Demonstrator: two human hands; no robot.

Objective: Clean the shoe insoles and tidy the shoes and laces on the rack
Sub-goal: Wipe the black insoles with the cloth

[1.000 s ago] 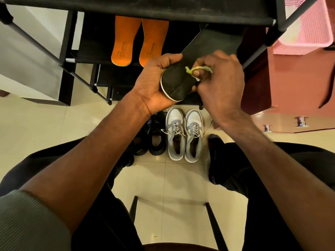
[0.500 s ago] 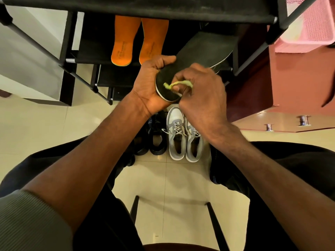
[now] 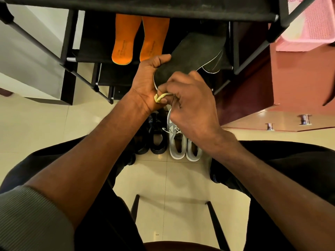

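My left hand grips the heel end of a dark grey insole, thumb over its top, in front of the black shoe rack. My right hand pinches a small yellow-green cloth at the insole's heel edge, against my left palm. A second dark insole lies under the first on the rack shelf. Two orange insoles stand side by side on the same shelf. On the floor below sit a pair of grey-and-white sneakers and a pair of black shoes.
A reddish-brown cabinet with metal feet stands right of the rack, a pink basket above it. A white panel stands to the left. My knees flank the cream tiled floor, and chair legs show below.
My right hand has drawn the cloth down the insole toward me, from mid-sole to the heel edge. My left hand has kept its grip, and the insole has tilted lower.
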